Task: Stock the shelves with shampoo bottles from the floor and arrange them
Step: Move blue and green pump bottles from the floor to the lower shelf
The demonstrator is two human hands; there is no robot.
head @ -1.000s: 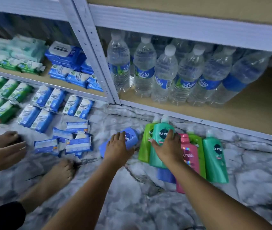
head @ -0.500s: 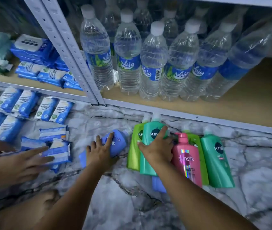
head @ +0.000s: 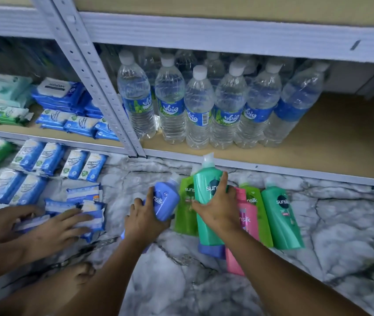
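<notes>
Several shampoo bottles lie side by side on the marble floor in front of the bottom shelf [head: 318,153]. My left hand [head: 144,221] grips a blue bottle [head: 164,200] and has it raised off the floor. My right hand [head: 216,210] grips a teal bottle [head: 205,185], its cap pointing toward the shelf. Under it peeks another blue bottle [head: 212,250]. A lime-green bottle [head: 185,213] lies between my hands. To the right lie a pink bottle [head: 246,217], a second lime-green bottle [head: 258,208] and a second teal bottle [head: 280,215].
Water bottles [head: 198,110] fill the left half of the bottom shelf; bare board shows to their right. A grey upright post [head: 94,83] divides the shelving. Wipe packs [head: 44,156] lie on the floor at left, where another person's hands [head: 56,226] handle some.
Both hands have closed on their bottles and lifted them; the blue bottle has tipped up off the floor and the teal one moved toward the shelf. The other person's hands shifted on the wipe packs.
</notes>
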